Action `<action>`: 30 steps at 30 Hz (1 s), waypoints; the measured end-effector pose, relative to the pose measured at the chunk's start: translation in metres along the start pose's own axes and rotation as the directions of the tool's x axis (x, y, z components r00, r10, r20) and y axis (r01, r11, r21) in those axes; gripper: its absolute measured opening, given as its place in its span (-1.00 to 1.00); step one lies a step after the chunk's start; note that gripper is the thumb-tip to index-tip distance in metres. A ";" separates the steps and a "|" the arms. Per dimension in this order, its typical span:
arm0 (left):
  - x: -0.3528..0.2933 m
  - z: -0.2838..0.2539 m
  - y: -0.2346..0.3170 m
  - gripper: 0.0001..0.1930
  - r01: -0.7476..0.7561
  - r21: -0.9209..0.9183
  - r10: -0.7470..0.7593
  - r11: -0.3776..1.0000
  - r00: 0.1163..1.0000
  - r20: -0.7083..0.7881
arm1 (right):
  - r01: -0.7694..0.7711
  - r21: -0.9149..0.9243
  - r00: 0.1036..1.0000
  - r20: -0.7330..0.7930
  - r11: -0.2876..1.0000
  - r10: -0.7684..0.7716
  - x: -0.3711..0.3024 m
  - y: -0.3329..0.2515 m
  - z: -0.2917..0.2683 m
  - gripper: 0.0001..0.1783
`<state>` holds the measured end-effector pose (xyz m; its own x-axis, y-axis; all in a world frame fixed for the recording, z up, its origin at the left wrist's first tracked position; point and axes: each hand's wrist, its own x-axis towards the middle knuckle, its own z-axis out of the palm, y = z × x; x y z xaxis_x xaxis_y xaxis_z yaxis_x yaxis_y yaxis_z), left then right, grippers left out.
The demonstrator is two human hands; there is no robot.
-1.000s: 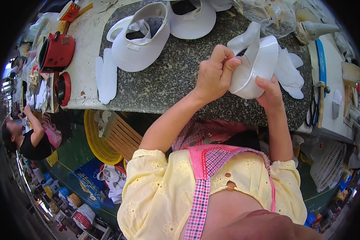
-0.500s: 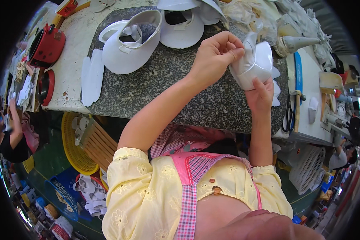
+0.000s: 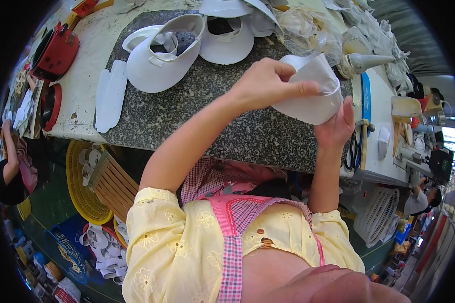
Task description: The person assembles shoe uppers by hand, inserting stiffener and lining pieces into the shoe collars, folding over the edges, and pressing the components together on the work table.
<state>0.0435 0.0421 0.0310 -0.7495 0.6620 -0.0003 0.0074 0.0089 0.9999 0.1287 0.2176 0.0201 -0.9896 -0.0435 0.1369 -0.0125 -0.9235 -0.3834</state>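
Observation:
My left hand point(image 3: 269, 85) grips a white shoe upper point(image 3: 312, 106), its thumb lying across the smooth material and its other fingers curled at the left edge. The piece is held above the dark speckled stone slab point(image 3: 187, 113), its pointed top standing up. At its lower right edge, my right hand point(image 3: 334, 126) is open with the fingers stretched upward, seeming to touch the piece; part of this hand is hidden behind it. Farther left on the slab stand more white shoe uppers point(image 3: 154, 76). Two flat white strips point(image 3: 111, 96) lie beside them at the slab's left edge.
A red pot point(image 3: 55, 53) stands at the left. Right of the slab are a hammer point(image 3: 364, 144), black-handled scissors point(image 3: 353, 151), a blue strip point(image 3: 365, 96) and a grey cone-shaped tool point(image 3: 366, 63). Below the table's edge sits a yellow basket point(image 3: 76, 187). Other people work at both sides.
The upper has turned, showing a broad smooth side, and moved slightly down. My left thumb now lies across it, and my right thumb has come off its face. The whole view has shifted slightly.

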 end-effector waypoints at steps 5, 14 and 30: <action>-0.002 0.015 -0.004 -0.73 -0.294 -0.082 0.280 0.952 0.949 -0.145 | 0.111 -0.381 0.994 0.051 0.918 -0.099 -0.005 0.016 0.005 -0.29; -0.008 0.032 -0.010 -0.82 -0.313 0.082 0.319 0.946 0.858 -0.403 | 0.164 -0.619 0.954 -0.100 0.768 -0.284 -0.014 0.022 -0.001 -0.55; 0.022 -0.011 -0.020 -0.85 -0.201 -0.023 0.198 0.979 0.976 -0.096 | 0.135 -0.954 0.873 0.243 -0.269 -0.422 -0.019 0.030 -0.005 -0.75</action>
<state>0.0197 0.0481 0.0109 -0.7932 0.5757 0.1986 0.1423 -0.1419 0.9796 0.1461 0.1929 0.0011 -0.8243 0.2596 0.5032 -0.2667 0.6059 -0.7495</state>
